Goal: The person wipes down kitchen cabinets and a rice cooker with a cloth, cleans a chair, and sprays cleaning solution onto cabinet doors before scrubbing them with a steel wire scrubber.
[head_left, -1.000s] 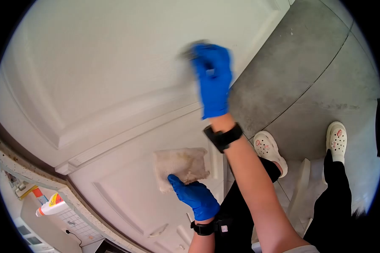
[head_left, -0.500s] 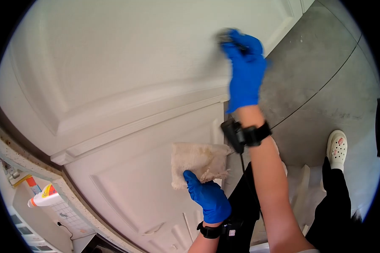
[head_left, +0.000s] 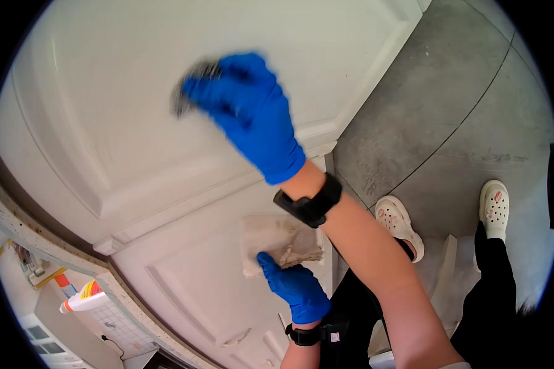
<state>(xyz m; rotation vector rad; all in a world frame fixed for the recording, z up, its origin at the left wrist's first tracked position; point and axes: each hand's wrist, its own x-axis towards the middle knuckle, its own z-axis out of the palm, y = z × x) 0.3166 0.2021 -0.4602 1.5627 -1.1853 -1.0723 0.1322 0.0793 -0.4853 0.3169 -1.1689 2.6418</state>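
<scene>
My right hand point(head_left: 249, 117), in a blue glove, is closed around a dark grey steel wool scrubber point(head_left: 189, 86). It is over the upper white panel point(head_left: 123, 55), and motion blurs it slightly. Lower down, my left hand point(head_left: 295, 289), gloved in blue too, grips a beige, stained cloth point(head_left: 271, 237) with the thumb on top and the other fingers largely out of sight. Behind the cloth is a second white panel point(head_left: 184, 270) with moulded edges.
A speckled counter edge point(head_left: 141, 307) curves along the lower left. Beyond it lies a white bottle with an orange cap point(head_left: 83, 299). The grey floor point(head_left: 406, 117) is at right, with white clogs point(head_left: 493, 206) on the feet there. A pale wooden leg point(head_left: 444, 270) stands between the legs.
My right hand has swept left across the upper panel with the steel wool. My left hand and the cloth have barely shifted. The camera view has moved slightly.
</scene>
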